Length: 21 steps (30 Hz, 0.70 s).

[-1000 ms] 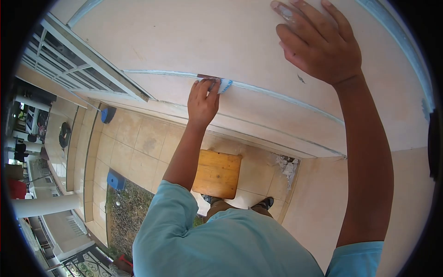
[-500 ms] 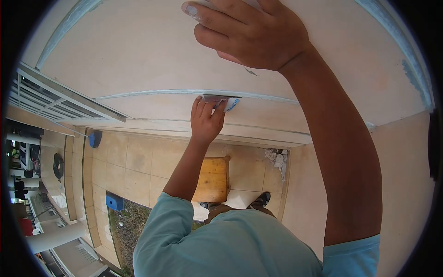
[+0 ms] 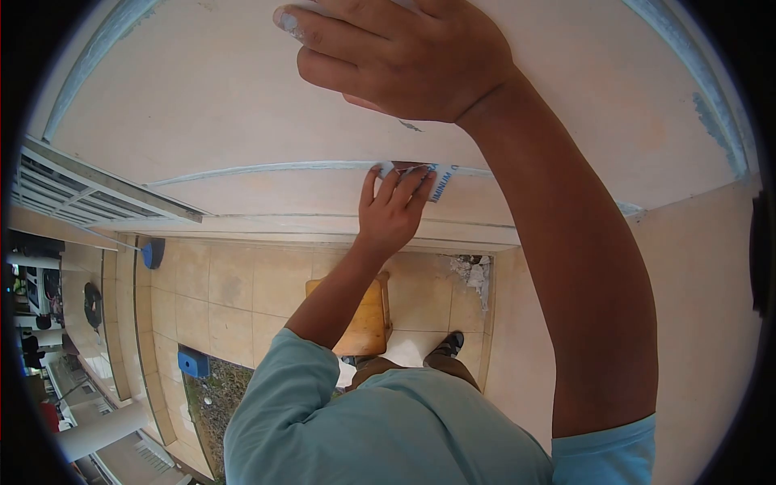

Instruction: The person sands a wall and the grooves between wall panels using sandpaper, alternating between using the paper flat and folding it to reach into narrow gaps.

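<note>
My left hand (image 3: 390, 212) presses a folded sheet of sandpaper (image 3: 436, 183), with blue print on its white back, against the pale blue-grey strip (image 3: 307, 166) that runs across the wall (image 3: 242, 105). Its fingers are bent over the sheet, and a dark reddish face of it shows above them. Higher up, my right hand (image 3: 412, 61) rests against the wall with its fingers spread and pointing left. Whitish residue marks one fingertip. Nothing shows in that hand, though its palm is hidden.
Below are a wooden stool (image 3: 364, 323) and my sandalled feet on the tiled floor (image 3: 230, 279). A louvred window (image 3: 89, 182) is at left. A blue box (image 3: 193, 362) and a blue broom head (image 3: 153, 254) are lower left. Rubble (image 3: 477, 279) lies in the corner.
My left hand and the sandpaper have slid right along the strip. My right hand appears further left in view, where the whole scene has also shifted slightly left.
</note>
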{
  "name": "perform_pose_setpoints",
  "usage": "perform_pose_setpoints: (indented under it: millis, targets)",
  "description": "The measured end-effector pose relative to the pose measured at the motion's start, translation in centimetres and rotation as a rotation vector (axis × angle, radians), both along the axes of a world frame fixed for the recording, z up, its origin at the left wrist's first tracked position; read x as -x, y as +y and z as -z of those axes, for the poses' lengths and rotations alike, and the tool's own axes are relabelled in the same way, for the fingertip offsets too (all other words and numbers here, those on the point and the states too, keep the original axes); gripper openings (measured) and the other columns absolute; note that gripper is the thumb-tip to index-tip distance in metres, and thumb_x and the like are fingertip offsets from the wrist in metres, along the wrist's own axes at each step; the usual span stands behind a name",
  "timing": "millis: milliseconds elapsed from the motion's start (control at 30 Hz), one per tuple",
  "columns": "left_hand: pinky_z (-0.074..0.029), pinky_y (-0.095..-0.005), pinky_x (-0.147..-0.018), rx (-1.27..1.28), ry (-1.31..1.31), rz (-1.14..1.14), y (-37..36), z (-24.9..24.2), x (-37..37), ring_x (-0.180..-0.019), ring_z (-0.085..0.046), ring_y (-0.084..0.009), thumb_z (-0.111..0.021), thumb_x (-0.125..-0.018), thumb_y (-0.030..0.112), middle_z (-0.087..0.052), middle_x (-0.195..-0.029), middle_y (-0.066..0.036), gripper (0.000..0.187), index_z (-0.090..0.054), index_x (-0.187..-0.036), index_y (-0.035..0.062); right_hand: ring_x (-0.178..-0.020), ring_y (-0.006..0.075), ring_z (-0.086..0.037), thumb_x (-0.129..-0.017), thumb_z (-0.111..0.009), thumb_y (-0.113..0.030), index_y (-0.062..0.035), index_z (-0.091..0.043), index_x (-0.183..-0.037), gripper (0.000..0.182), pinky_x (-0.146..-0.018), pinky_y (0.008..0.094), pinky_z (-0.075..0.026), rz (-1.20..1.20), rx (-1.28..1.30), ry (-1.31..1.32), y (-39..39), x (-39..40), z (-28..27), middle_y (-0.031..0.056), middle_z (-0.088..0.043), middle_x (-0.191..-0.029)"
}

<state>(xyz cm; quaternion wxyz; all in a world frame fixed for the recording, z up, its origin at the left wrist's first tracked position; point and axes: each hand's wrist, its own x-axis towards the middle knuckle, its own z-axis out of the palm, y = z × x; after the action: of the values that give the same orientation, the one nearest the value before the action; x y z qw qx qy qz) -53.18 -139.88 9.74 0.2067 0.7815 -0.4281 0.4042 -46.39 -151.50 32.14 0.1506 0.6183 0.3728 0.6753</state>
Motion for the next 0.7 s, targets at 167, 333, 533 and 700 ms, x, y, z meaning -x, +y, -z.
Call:
perform_pose_setpoints:
  millis: [167,333,533,700]
  targets:
    - [-0.044,-0.0488,-0.101,0.091,0.075,-0.088,2.3,0.2,-1.2,-0.107,-0.061,-0.0275,-0.074,-0.079,0.007,-0.065,-0.115,-0.004,0.035,-0.074,-0.114,0.0107,-0.119,0.0174,-0.061,-0.096,-0.058,-0.028,-0.0183,-0.069,-0.089,0.017,-0.107,0.0433,-0.045,-0.037,-0.009,0.037,0.0,0.0,0.1,-0.0016,-0.071,-0.111]
    - [-0.047,-0.0459,-0.101,0.123,0.069,0.091,-4.9,0.5,2.0,-0.111,-0.061,-0.0231,-0.07,-0.088,0.017,-0.066,-0.118,-0.003,0.026,-0.072,-0.111,0.0075,-0.12,0.0169,-0.06,-0.096,-0.058,-0.029,-0.0202,-0.069,-0.088,0.016,-0.109,0.0437,-0.043,0.019,0.029,0.035,-0.4,0.7,-0.4,-0.0022,-0.071,-0.112]
    - [-0.051,-0.0432,-0.096,0.133,0.323,0.283,-1.6,-0.7,5.2,-0.103,-0.064,-0.0251,-0.074,-0.088,0.017,-0.067,-0.111,-0.004,0.028,-0.074,-0.116,0.0116,-0.123,0.0168,-0.057,-0.095,-0.058,-0.029,-0.022,-0.068,-0.09,0.013,-0.114,0.045,-0.038,0.148,0.063,0.116,-0.4,2.4,-1.0,-0.0037,-0.07,-0.117]
    - [-0.053,-0.0267,-0.073,0.43,1.295,0.225,7.6,-0.1,9.6,-0.077,-0.067,-0.0115,-0.071,-0.098,0.017,-0.072,-0.091,-0.004,0.023,-0.071,-0.119,0.0083,-0.139,0.0149,-0.045,-0.085,-0.074,-0.038,-0.0276,-0.069,-0.102,0.021,-0.118,0.0463,-0.032,0.385,0.128,0.173,-0.2,4.0,-0.5,-0.0079,-0.06,-0.138]
